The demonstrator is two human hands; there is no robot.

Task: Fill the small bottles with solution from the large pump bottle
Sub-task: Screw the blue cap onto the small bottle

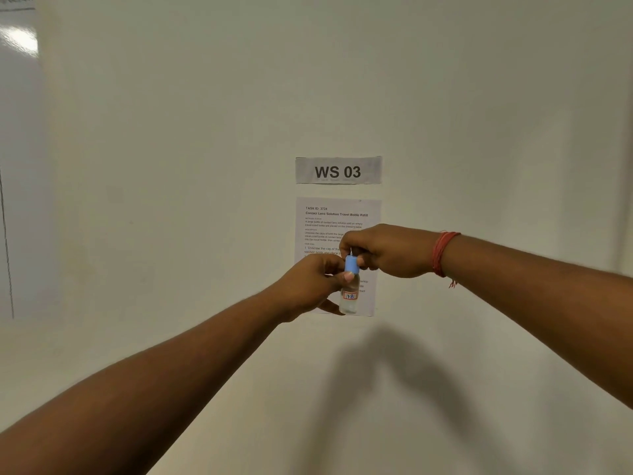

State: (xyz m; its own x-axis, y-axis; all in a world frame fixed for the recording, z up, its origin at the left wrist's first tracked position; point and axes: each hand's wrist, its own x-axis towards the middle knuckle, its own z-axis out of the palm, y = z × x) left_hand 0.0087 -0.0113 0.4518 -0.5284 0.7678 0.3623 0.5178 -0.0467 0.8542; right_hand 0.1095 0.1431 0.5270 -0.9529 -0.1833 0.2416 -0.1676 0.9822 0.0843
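Blue cap (351, 262) pinched by right hand (387, 252), left hand (310, 286) gripping small bottle (349, 296) — held upright

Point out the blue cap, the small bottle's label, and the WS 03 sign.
blue cap (351, 263), head view, on its side wall.
small bottle's label (349, 296), head view, on the handwritten number.
WS 03 sign (338, 171), head view, on the printed lettering.

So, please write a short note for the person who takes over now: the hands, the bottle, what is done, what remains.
Left hand grips the small clear plastic bottle, labelled 17B, upright in the air before the wall sheet.
Right hand pinches its blue cap, which sits on the bottle.
Done: cannot tell if it is filled.
Left: the pump bottle is not in view; find it and check the fill level.
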